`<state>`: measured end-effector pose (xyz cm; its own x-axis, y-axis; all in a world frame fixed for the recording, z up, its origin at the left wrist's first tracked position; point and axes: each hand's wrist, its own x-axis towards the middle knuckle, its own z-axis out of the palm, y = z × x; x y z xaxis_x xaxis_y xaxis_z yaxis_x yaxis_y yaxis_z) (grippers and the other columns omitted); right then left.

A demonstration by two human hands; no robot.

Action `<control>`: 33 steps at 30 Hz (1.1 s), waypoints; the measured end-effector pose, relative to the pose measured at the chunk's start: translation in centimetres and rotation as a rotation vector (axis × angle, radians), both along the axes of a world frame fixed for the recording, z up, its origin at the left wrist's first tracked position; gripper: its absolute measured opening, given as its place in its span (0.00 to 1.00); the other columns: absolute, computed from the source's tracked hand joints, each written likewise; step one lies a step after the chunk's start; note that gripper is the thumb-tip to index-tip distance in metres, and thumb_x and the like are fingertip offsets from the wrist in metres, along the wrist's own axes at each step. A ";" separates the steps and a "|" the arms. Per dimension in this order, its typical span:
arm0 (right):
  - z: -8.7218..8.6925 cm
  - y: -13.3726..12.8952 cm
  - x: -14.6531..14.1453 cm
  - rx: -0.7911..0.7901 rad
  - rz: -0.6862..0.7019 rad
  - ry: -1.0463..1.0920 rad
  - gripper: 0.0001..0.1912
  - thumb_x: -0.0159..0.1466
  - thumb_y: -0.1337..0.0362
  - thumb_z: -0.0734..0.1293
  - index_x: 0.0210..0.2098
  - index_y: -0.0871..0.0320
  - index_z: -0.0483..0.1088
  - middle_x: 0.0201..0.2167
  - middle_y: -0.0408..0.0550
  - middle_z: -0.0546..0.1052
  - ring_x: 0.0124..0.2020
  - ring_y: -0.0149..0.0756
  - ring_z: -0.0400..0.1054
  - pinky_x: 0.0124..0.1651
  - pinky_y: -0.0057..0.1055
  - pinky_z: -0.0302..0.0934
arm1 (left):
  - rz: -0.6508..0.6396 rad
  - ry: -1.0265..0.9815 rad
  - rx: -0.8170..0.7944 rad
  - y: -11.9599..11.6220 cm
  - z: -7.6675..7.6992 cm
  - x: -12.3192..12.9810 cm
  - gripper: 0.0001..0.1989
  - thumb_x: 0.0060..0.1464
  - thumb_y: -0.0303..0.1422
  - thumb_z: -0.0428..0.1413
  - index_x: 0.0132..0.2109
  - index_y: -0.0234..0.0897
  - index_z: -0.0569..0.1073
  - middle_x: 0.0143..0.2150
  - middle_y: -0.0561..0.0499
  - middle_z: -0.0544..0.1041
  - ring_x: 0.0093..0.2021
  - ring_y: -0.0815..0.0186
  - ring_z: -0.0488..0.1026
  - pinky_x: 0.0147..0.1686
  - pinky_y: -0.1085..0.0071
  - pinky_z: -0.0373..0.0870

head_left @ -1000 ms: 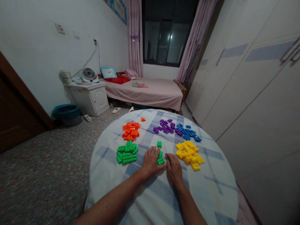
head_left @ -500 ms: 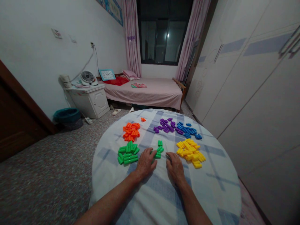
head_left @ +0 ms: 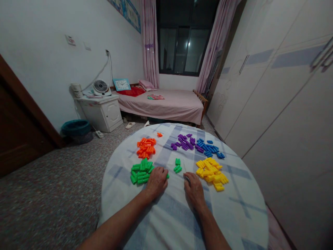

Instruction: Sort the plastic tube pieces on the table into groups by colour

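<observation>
My left hand [head_left: 157, 181] is closed over the cloth beside the green pile [head_left: 142, 171], its knuckles up. A green plastic toy piece [head_left: 168, 176] sticks out past its fingertips. Several more loose green pieces [head_left: 178, 166] lie between my two hands, some standing side by side, some tilted. My right hand [head_left: 193, 189] rests on the table to the left of the yellow pile [head_left: 212, 172]. Its fingers are curled with thumb and forefinger close together, and I cannot make out what is between them. A faint thin line rises from its fingertips.
Orange pieces [head_left: 146, 148] lie at the back left, with a small orange cluster [head_left: 159, 134] behind them. Purple pieces [head_left: 185, 142] and blue pieces [head_left: 208, 147] touch at the back right. A checked cloth covers the round table [head_left: 166, 222]. Beyond stand a bed [head_left: 171, 104] and a wardrobe [head_left: 281, 121].
My left hand has moved left toward the green pile, taking a green piece away from the loose ones in the middle. My right hand has hardly moved.
</observation>
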<state>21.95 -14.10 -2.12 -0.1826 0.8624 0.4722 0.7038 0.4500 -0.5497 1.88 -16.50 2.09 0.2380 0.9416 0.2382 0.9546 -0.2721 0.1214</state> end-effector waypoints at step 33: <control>0.2 -0.1 0.0 -0.026 0.003 0.028 0.16 0.58 0.71 0.57 0.41 0.61 0.71 0.44 0.54 0.73 0.48 0.40 0.64 0.54 0.40 0.57 | 0.001 0.189 -0.009 2.2 1.4 -2.0 0.09 0.55 0.32 0.49 0.38 0.36 0.73 0.41 0.44 0.73 0.47 0.56 0.67 0.54 0.52 0.53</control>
